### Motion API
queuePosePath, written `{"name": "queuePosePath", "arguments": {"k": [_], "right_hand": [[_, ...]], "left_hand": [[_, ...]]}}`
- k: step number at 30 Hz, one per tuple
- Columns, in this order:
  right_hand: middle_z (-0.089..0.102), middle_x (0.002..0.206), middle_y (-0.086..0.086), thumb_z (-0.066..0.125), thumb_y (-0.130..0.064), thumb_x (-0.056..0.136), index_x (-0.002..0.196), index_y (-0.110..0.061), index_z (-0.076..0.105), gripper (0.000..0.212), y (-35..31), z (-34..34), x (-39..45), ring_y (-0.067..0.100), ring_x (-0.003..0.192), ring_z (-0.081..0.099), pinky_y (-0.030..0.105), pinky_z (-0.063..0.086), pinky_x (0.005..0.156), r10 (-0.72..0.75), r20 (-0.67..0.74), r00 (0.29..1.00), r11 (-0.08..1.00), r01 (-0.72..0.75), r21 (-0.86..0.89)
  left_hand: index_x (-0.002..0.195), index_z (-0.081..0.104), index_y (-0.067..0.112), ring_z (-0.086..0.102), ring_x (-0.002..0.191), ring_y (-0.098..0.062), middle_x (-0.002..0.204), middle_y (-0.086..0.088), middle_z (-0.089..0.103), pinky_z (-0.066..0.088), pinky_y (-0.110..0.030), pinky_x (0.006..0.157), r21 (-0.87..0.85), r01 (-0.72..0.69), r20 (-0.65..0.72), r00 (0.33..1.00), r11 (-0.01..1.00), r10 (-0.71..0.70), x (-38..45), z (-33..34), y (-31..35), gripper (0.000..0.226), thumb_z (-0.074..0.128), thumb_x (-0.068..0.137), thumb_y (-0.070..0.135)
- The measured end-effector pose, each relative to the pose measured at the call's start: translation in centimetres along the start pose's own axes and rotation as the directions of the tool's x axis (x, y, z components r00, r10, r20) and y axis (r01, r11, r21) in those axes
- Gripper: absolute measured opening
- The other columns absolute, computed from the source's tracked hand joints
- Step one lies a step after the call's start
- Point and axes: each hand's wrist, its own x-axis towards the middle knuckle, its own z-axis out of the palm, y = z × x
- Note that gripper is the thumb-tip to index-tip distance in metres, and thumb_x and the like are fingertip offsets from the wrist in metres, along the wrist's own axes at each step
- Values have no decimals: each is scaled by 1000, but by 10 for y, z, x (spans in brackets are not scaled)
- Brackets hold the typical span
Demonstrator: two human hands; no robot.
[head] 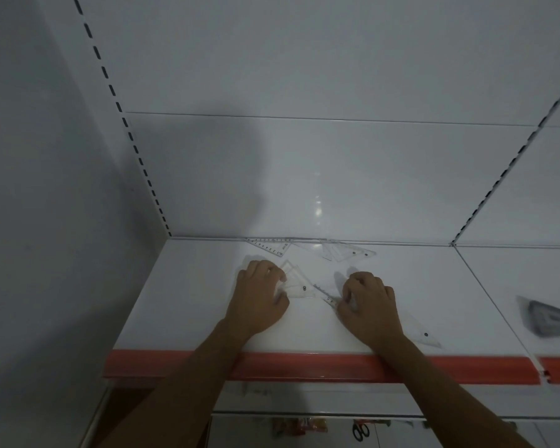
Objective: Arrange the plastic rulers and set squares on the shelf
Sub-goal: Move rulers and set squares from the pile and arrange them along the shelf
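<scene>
I'm looking at a white shelf [191, 305] with a red front strip [304, 365], against a white back panel. Nearest the front edge, my right hand [370, 307] has its fingers curled onto a clear set square [416, 331] lying flat. Just left, my left hand [259, 294] pinches another clear set square [299, 284]. A grey set square [550, 318] lies toward the right edge. At the back edge lie a ruler [269, 247] and more clear squares [346, 250].
</scene>
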Motion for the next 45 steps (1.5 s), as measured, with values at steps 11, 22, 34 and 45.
{"name": "queuePosePath", "arguments": {"k": [11, 22, 34, 45], "right_hand": [[53, 107, -7, 46, -53, 74, 113, -26, 56, 48, -2, -2, 1, 16, 99, 51, 29, 27, 80, -21, 30, 999, 998, 22, -53], [63, 90, 5, 56, -31, 82, 98, -9, 70, 31, -2, 4, -5, 22, 80, 58, 29, 48, 72, -22, -132, 991, 1000, 22, -4], [47, 53, -4, 24, -32, 100, 94, -12, 45, 30, -15, -18, -9, 13, 43, 43, 22, 22, 45, 390, -267, 881, 915, -339, 219], [58, 119, -2, 44, -63, 86, 133, -15, 42, 67, -14, -17, -12, 15, 94, 61, 16, 42, 68, 116, -155, 981, 962, -72, 262]], "left_hand": [[98, 58, 23, 52, 97, -12, 95, 11, 59, 30, -29, 87, -46, 19, 101, 995, 999, -15, 1, -7, 4, 25, 50, 77, 34], [91, 56, 17, 53, 87, -16, 87, 5, 60, 36, -33, 83, -48, 45, 112, 993, 998, -39, 1, -7, 6, 11, 54, 82, 24], [95, 43, 15, 55, 58, -24, 67, 2, 51, 44, -35, 54, -129, 210, -4, 977, 969, -212, -1, -12, 14, 15, 35, 102, 26], [110, 48, 16, 63, 69, -21, 81, 2, 61, 54, -35, 66, -125, 238, 2, 971, 963, -240, -1, -14, 17, 24, 57, 88, 16]]}}
